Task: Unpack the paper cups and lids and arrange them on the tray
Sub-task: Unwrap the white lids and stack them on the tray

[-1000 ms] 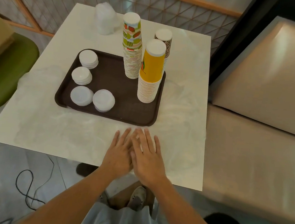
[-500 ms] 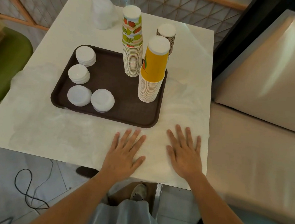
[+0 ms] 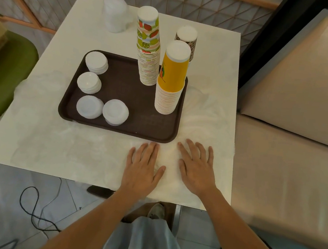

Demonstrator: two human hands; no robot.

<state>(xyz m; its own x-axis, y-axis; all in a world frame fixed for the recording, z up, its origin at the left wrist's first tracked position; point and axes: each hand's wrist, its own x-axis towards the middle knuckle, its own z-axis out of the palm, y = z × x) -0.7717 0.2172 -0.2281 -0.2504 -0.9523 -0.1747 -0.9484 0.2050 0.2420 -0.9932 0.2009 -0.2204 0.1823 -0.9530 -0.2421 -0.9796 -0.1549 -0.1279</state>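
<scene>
Three cup stacks stand at the tray's [image 3: 123,87] right side: fruit-print stack [image 3: 148,50], yellow stack [image 3: 170,79], and brown-patterned stack [image 3: 186,39] behind, base hidden. Four lid piles [image 3: 89,106] sit on tray's left. Likely light, thin-walled, tippy: grip low. Left hand [image 3: 142,169] and right hand [image 3: 196,170] lie flat on tabletop [image 3: 59,145] just before tray, fingers [image 3: 151,151] straight, holding nothing.

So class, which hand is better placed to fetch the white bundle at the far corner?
Left hand, probably: the white bundle lies far left; cup stacks stand between it and the right hand.

no legible text, labels or numbers anywhere
</scene>
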